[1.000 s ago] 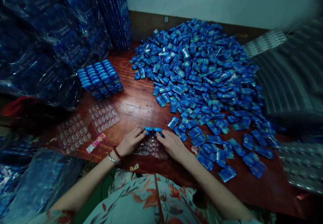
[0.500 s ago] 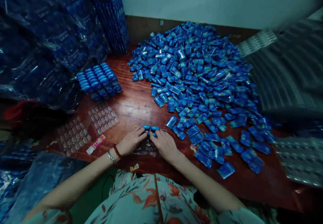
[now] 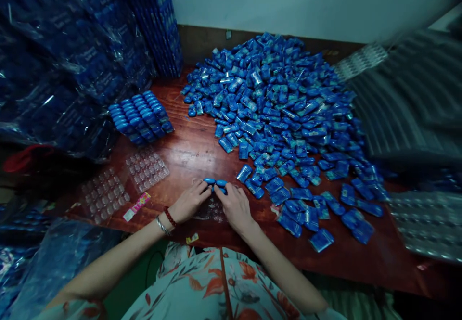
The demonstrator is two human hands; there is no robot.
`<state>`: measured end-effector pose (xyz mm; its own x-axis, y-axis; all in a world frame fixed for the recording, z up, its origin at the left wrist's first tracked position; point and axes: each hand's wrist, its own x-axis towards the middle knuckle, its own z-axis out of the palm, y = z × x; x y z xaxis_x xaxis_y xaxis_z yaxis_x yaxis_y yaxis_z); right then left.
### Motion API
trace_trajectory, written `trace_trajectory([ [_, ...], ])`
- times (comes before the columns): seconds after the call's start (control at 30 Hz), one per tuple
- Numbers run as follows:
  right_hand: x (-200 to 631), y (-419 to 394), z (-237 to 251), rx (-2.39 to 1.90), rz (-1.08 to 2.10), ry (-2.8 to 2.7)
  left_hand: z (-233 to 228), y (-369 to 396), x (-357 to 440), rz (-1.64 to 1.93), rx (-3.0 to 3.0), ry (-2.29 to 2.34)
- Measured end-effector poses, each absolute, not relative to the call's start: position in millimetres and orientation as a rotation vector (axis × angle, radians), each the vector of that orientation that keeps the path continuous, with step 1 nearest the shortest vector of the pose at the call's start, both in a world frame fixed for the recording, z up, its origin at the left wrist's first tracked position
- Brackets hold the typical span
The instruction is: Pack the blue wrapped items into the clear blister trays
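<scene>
The table point(image 3: 197, 142) is carrying a wide blue heap point(image 3: 281, 103) ahead and to the right; a wrapped stack point(image 3: 72, 45) is rising at the left. Toward the table's near side, a clear tray point(image 3: 212, 211) is lying under both hands. The left hand point(image 3: 189, 200) and right hand point(image 3: 236, 209) are meeting over its far part, fingers bent and narrow, touching two packs point(image 3: 209, 181) that are sitting side by side at the fingertips. Working well here is likely calling for even, gentle pressure from both sides, with the packs level and the thin tray flat. The view's edge is cutting off the stack. The hands are covering much of the tray, and fingers are masking the packs' near sides; whether they are pinching or only pressing, I cannot tell.
</scene>
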<state>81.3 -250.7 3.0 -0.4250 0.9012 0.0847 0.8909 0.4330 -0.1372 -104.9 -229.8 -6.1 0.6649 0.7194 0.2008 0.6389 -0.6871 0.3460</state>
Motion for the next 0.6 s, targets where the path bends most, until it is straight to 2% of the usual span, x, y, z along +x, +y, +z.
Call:
trace_trajectory([
  [0.17,81,-253,8,-1.591,0.136,-2.576,-5,-242,-99,0.443,2.766,1.180],
  [0.3,100,-257,13,-1.665,0.121,-2.428,5,-234,-107,0.707,2.599,1.343],
  [0.43,131,-235,18,-1.825,0.118,-2.405,11,-176,-105,0.847,2.235,1.325],
  [0.6,143,-194,17,-1.790,0.083,-2.726,-7,-70,-66,0.496,2.341,1.362],
])
